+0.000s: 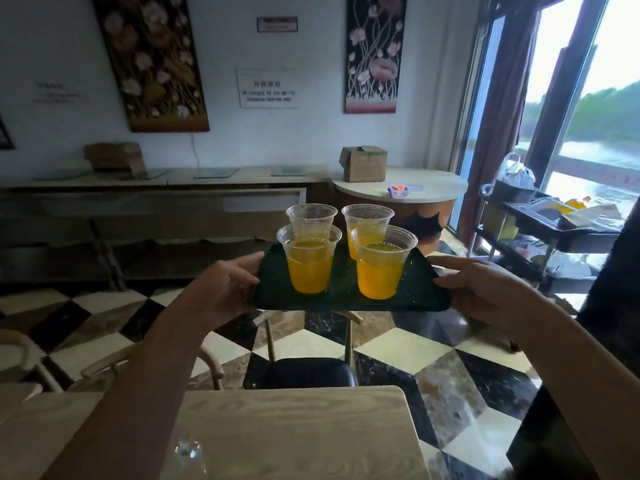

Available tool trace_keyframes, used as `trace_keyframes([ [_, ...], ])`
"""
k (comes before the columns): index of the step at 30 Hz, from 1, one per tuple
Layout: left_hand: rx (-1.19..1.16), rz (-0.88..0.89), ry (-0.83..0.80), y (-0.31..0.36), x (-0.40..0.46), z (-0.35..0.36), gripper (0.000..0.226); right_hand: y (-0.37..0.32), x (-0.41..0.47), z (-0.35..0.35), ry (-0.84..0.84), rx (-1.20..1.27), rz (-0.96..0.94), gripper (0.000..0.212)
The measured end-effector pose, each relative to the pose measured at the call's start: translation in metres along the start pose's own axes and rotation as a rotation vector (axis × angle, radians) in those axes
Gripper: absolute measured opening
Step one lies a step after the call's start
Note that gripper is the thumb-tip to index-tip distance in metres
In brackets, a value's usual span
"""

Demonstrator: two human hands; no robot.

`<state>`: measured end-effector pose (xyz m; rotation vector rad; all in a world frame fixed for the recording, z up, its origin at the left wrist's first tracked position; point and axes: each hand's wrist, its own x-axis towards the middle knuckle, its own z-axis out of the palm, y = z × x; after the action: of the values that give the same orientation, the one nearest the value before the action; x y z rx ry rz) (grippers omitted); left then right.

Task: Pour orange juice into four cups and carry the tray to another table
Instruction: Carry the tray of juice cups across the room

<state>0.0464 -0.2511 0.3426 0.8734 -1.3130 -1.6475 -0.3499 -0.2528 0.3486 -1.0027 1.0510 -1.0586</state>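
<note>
Tray of four filled cups held in the air at the centre of the frame, above a chequered floor.

At the bottom of the frame lies a wooden table (294, 434), with a dark-seated chair (304, 374) just above it; a round table (401, 190) stands at upper right. The dark tray (346, 296) hangs mid-frame, the left hand (225, 289) curled around its left edge and the right hand (485, 289) clasping its right edge. Four clear cups (310, 261) of orange juice (379, 280) stand close together on it, unsecured. A tilt or a knock against the chair would likely slide the cups or slosh juice out.
</note>
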Motion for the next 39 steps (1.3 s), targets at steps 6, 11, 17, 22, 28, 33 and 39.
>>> trace_keyframes([
  [6, 0.035, 0.047, 0.191, 0.040, 0.011, 0.020, 0.057, -0.047, 0.002, 0.005, 0.012, 0.019, -0.034, 0.041],
  [11, 0.067, 0.056, 0.231, 0.079, 0.007, 0.027, 0.051, -0.088, 0.002, 0.018, -0.021, -0.016, -0.050, 0.040],
  [17, -0.022, 0.132, 0.280, 0.122, 0.013, 0.010, 0.032, -0.134, -0.004, 0.052, -0.016, -0.005, -0.110, 0.035],
  [22, -0.109, 0.141, 0.300, 0.145, 0.013, -0.005, 0.032, -0.154, -0.006, 0.072, 0.032, 0.016, -0.137, 0.032],
  [28, -0.074, 0.149, 0.260, 0.153, -0.005, -0.012, 0.029, -0.153, -0.009, 0.087, -0.045, 0.069, -0.150, 0.035],
  [33, -0.113, 0.161, 0.303, 0.151, -0.019, -0.018, 0.038, -0.143, -0.019, 0.101, -0.098, 0.099, -0.126, 0.030],
  [39, -0.128, 0.180, 0.399, 0.144, -0.050, -0.009, 0.038, -0.136, -0.021, 0.103, -0.132, 0.080, -0.109, 0.031],
])
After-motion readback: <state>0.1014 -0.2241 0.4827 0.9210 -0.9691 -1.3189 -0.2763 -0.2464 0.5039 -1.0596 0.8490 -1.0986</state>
